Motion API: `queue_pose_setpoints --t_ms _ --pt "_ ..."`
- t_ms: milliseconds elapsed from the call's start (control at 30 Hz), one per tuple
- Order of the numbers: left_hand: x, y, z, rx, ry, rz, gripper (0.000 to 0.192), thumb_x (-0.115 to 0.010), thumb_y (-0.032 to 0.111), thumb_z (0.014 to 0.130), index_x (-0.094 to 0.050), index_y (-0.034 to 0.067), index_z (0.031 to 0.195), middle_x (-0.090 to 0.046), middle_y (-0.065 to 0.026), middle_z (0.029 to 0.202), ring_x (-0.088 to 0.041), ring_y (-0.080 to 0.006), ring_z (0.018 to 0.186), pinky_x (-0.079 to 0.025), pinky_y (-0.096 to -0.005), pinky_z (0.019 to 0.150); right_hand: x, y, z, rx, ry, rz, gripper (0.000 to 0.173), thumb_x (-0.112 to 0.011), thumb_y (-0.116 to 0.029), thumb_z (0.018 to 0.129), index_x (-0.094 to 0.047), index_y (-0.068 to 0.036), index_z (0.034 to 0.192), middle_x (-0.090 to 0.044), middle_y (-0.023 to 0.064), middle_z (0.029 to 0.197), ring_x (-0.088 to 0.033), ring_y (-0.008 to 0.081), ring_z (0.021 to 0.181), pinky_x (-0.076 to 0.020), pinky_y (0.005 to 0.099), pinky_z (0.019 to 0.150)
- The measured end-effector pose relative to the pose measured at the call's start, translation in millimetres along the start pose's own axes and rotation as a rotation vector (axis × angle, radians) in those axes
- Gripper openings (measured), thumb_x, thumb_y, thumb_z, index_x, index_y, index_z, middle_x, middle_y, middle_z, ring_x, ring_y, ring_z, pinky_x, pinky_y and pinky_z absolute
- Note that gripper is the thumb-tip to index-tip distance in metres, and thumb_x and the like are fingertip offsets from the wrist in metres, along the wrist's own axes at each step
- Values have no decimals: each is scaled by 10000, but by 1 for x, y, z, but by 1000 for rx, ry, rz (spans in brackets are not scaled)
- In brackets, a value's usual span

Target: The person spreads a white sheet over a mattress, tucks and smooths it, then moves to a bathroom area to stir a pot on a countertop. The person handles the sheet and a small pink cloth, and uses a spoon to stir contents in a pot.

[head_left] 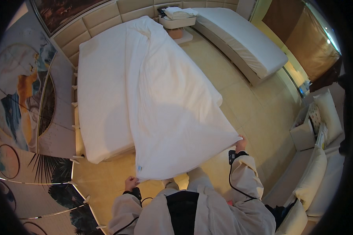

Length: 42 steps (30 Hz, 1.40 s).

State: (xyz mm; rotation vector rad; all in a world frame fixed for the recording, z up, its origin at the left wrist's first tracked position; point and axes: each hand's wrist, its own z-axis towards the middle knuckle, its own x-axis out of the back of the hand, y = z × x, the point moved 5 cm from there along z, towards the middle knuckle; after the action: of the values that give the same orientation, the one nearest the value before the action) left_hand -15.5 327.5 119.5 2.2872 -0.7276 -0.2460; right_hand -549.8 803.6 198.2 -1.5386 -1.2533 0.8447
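A large white duvet cover or sheet [173, 123] stretches from the far end of a mattress [103, 97] towards me. It lies over the mattress's right part, and its near edge hangs in the air before my legs. My left hand [131, 183] pinches the near left corner, close to a small label. Out to the right, my right hand [241, 144] grips the other near corner and pulls the edge fairly taut. A fold runs lengthwise along the cloth's left side. The mattress's left part shows a smooth white covering.
A second white-covered bed [241, 38] stands at the back right, past a nightstand [176, 22] stacked with folded white cloths. Decorated panels [23, 88] line the left side. On the right are a sofa [288, 179] with cushions [311, 173] and a white box [304, 132].
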Motion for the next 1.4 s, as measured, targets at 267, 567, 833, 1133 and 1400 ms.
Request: queue_pose_setpoints --t_ms 267,567,833,1133,1400 --pt "-21 -88 55 6 374 940 156 -677 84 607 -575 -25 653 -609 -126 677 -618 -215 707 -502 -388 623 57 92 37 396 -607 -1045 66 -629 -125 681 -639 -102 742 -636 120 813 -603 307 796 -471 377 720" --pt "-365 41 192 -277 82 674 599 -644 140 718 -390 13 1245 -591 -177 925 -571 -239 851 -470 -355 711 29 70 127 -78 -773 -819 250 -628 -225 738 -647 -16 874 -653 144 867 -633 265 731 -502 363 683" --pt "-658 155 211 -299 -20 766 824 -657 287 679 -248 83 1365 -264 -293 1347 -365 -414 1191 -354 -453 964 -28 -76 276 -141 -707 -744 224 -599 -165 788 -607 -3 943 -651 115 798 -649 189 733 -493 300 636" --pt "-757 159 263 243 211 1130 762 -642 522 656 -428 191 1307 -201 -245 1417 -289 -420 1246 -310 -523 952 -85 -146 477 -523 -713 -841 274 -578 -228 842 -583 -5 1002 -649 115 881 -639 193 790 -489 290 680" --pt "-735 199 369 96 -314 1143 279 -572 273 778 -600 115 1006 -528 -162 1015 -518 -335 938 -425 -430 803 -122 -234 686 -661 -621 -951 296 -574 -237 831 -546 -22 1032 -639 158 895 -636 257 806 -494 366 692"
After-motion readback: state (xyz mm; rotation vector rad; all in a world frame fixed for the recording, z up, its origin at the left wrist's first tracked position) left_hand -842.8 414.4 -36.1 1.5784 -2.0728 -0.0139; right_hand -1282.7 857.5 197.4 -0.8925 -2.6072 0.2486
